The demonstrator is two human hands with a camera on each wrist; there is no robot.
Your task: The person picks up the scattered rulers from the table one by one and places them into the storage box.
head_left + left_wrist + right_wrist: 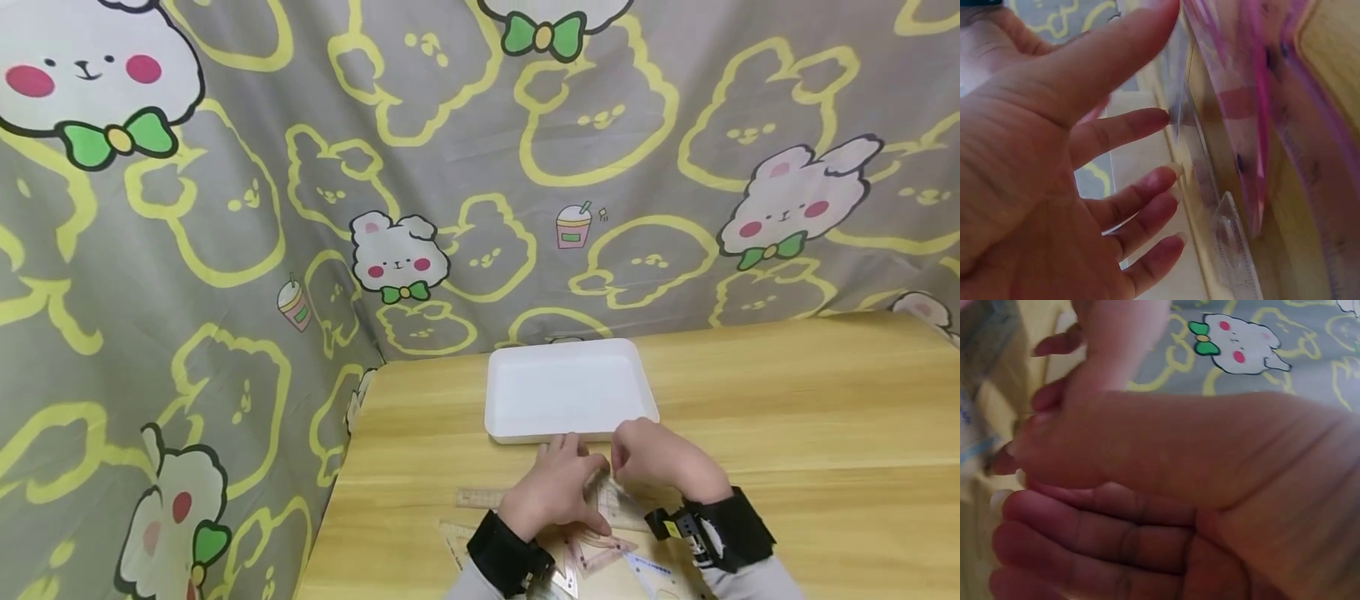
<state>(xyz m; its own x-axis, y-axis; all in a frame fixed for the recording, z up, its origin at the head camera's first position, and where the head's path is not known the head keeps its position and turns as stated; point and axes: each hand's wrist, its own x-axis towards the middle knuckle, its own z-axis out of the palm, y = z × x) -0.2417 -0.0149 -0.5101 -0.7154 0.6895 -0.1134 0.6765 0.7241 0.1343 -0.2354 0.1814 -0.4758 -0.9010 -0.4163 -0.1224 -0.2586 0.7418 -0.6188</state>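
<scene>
Several rulers and set squares lie in a heap at the table's near edge: a wooden ruler (478,498), a clear set square (617,502) and pink-edged ones (600,550). My left hand (557,490) lies over the heap with its fingers (1135,125) spread and fairly straight. Their tips touch a clear ruler (1232,250), which lies beside a pink-edged ruler (1260,125). My right hand (660,465) is just to its right, fingers (1091,534) curled under the thumb. It grips the raised corner of the clear set square between both hands. Much of the heap is hidden under the hands.
A white, shallow tray (643,392) stands on the wooden table (810,400) just beyond the hands. A grey cloth (450,167) printed with yellow and white bunnies hangs behind the table and down its left side. The table's left edge is close to the heap.
</scene>
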